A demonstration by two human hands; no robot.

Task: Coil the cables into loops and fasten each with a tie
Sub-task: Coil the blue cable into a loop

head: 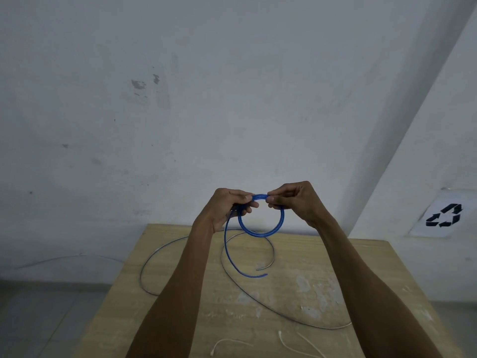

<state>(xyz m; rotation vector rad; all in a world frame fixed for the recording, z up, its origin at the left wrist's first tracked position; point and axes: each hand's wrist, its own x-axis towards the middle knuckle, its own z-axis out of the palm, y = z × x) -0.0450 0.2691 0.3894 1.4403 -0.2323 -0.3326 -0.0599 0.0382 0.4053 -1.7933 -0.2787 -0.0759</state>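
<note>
White ties (296,343) lie loose at the near edge of the wooden table (322,285), thin strands, none fastened to anything. Beyond them a grey cable (247,293) sprawls uncoiled across the tabletop in wide open curves, one end resting near the table's middle, part of it overhanging the left edge. Above the far half of the table, both forearms are extended and raised. Left hand (227,208) is closed around the top left of a blue cable (277,227), fingers curled over the gathered turns. Right hand (294,200) pinches the same coil at its top right between thumb and fingertips. The coil hangs as a round loop between the two hands, held off the table; its free tail drops from the left hand and curves down toward the tabletop. Behind stands a white wall (206,99), scuffed, with a recycling sign (444,215) at right.
</note>
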